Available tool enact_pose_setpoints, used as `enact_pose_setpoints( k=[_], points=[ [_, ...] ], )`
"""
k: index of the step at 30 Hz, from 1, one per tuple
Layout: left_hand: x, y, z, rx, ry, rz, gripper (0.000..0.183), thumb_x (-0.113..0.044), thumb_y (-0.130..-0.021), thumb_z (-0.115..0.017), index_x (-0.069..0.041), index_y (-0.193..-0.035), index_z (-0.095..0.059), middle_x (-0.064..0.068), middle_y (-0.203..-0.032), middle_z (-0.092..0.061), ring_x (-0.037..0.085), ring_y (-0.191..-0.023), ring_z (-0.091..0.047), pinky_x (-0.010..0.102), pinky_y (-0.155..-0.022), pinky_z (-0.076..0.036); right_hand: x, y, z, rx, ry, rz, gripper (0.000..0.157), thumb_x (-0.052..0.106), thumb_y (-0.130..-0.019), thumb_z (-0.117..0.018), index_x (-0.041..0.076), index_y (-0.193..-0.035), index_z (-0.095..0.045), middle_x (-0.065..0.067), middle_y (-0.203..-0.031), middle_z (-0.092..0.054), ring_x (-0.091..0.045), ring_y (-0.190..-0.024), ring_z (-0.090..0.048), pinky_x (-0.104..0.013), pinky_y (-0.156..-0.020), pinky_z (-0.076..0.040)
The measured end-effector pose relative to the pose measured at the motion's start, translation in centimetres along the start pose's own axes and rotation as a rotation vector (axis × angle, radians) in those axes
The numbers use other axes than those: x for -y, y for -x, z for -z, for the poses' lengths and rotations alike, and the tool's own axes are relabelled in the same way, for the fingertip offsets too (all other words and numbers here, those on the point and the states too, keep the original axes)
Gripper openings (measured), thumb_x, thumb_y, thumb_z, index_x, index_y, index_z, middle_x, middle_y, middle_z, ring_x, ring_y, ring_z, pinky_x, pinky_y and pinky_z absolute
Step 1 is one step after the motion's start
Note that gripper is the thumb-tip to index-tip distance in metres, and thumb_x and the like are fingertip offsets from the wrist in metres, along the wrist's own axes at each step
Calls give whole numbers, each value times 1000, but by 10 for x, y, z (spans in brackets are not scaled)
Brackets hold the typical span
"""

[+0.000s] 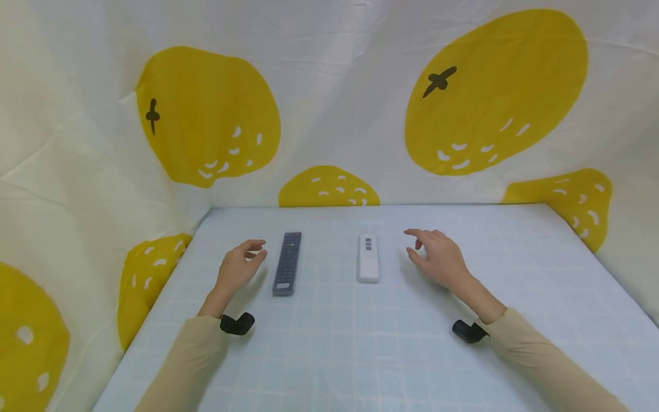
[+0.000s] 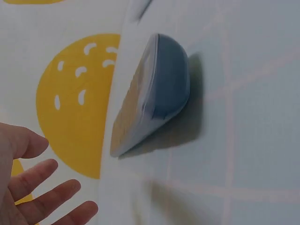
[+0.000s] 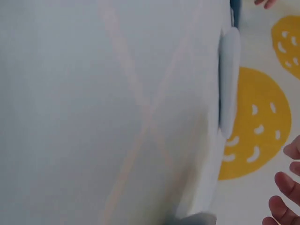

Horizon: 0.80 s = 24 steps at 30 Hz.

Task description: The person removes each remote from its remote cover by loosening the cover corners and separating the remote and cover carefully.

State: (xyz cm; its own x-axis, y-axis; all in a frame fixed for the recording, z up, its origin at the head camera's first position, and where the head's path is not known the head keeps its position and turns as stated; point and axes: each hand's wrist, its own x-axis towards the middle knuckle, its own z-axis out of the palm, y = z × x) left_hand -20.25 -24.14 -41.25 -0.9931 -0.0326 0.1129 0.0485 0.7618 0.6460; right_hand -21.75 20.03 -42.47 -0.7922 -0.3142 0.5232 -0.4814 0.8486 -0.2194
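Note:
A dark remote control (image 1: 287, 264) with many small buttons lies on the table, its near end turned toward the person. To its right lies a white remote control (image 1: 368, 263) with a few grey buttons at its far end. My left hand (image 1: 240, 266) hovers just left of the dark remote, fingers loosely bent and holding nothing. On the other side, my right hand (image 1: 437, 257) is held above the table to the right of the white remote, also holding nothing. The left wrist view shows the dark remote (image 2: 164, 84) apart from the fingers (image 2: 51, 192).
A pale blue checked cloth (image 1: 329, 355) covers the table. White curtains (image 1: 340, 103) printed with yellow fruit stand behind it and at both sides. A black wrist camera (image 1: 237, 324) sits at the left cuff, another black camera (image 1: 469, 331) at the right.

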Motion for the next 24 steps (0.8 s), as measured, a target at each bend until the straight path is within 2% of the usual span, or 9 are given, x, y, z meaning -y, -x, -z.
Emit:
enact_pose_setpoints(
  k=[6,13,18,24],
  points=[
    [-7,1,-5,44,32,47,40,-28,-96,-56,-10,-132,-56,15,-130,-61,33,-114,-58,49,-91,-49,20,-8,-7,64,-48,-23,39,23,-84,-69,14,-122,-62,0,-81,-66,-18,-72,-57,-26,-54,-41],
    [-12,0,-10,49,72,97,43,-29,-96,-55,-8,-134,-54,17,-133,-58,34,-116,-57,48,-92,-49,34,-19,-21,126,-114,-72,43,24,-86,-68,16,-127,-59,-2,-90,-70,-17,-81,-64,-31,-60,-50],
    [-11,-4,-16,71,98,164,51,-30,-96,-54,-8,-141,-46,19,-140,-51,35,-120,-55,48,-95,-49,47,-27,-31,128,-185,-51,46,22,-86,-68,14,-130,-55,-5,-97,-71,-22,-87,-67,-38,-68,-54],
    [-13,-11,-18,124,124,216,60,-36,-97,-51,-8,-148,-34,19,-147,-42,37,-128,-49,50,-101,-45,61,-37,-40,110,-292,-61,62,22,-87,-67,11,-142,-39,-8,-108,-70,-26,-90,-67,-40,-69,-54]
  ],
)
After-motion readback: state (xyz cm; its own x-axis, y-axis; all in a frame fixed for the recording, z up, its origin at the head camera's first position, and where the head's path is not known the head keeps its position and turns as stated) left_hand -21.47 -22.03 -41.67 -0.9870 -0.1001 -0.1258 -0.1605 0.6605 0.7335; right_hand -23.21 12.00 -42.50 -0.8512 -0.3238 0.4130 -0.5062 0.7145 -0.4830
